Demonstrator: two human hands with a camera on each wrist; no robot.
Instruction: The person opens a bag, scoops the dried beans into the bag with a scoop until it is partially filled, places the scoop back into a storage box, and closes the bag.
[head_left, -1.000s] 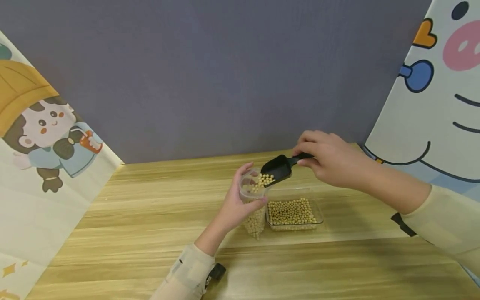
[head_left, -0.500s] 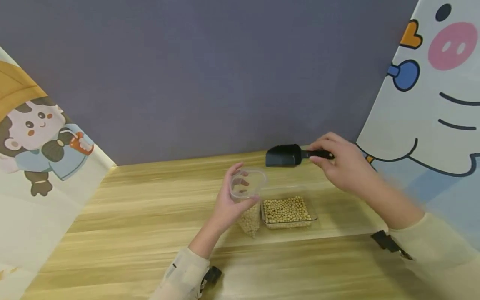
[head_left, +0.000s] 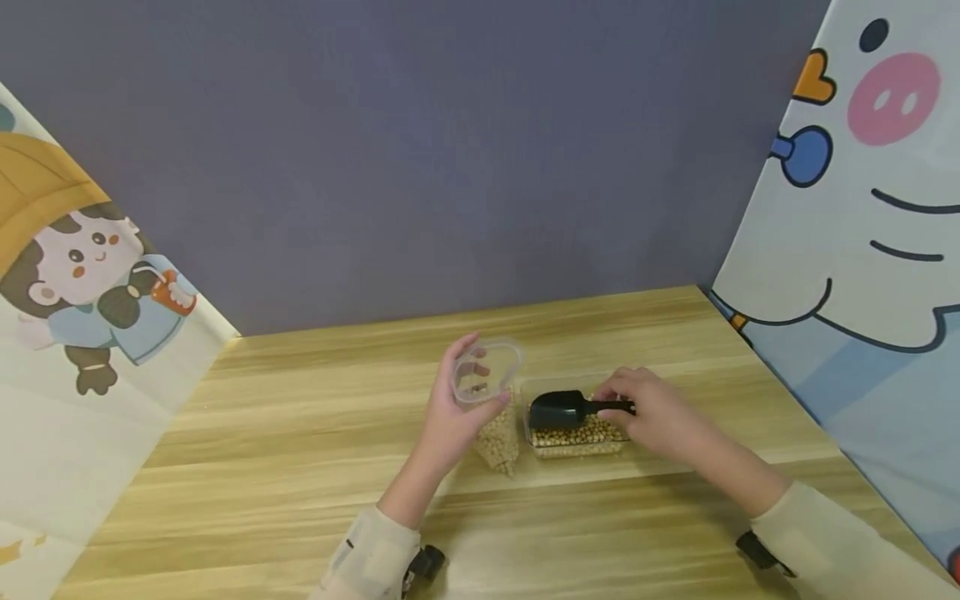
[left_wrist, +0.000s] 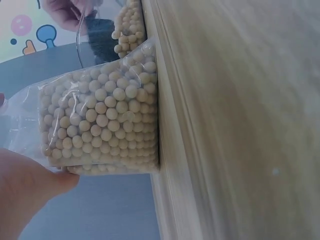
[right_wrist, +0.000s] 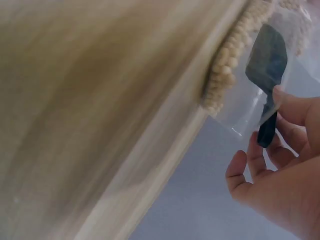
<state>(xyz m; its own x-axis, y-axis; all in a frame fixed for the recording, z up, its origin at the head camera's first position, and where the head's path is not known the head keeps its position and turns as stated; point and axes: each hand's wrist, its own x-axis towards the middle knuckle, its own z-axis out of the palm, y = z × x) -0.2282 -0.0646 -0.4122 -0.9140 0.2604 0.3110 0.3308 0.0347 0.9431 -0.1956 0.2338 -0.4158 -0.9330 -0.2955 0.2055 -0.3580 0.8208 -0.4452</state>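
Observation:
My left hand [head_left: 450,421] grips the mouth of a clear plastic bag [head_left: 497,443] and spreads it wide, fingers on the far side and thumb on the near. In the left wrist view the bag [left_wrist: 100,110] stands on the table, its lower part packed with soybeans. Between thumb and fingers my right hand [head_left: 648,412] pinches the handle of a black scoop [head_left: 558,410]. That scoop is at the clear container [head_left: 529,437], over its soybeans [head_left: 585,433]; the right wrist view shows the scoop [right_wrist: 267,57] through the container's wall. Whether its edge touches the beans is hidden.
The wood-grain table [head_left: 300,433] reaches back to a dark grey wall panel [head_left: 450,167]. Cartoon-printed panels stand left [head_left: 45,417] and right [head_left: 862,350]. The bag is close against the container's left side.
The scoop was tipping soybeans into the bag's mouth, then was lifted away to the right without beans. It has since come down to the container. My left hand keeps its grip.

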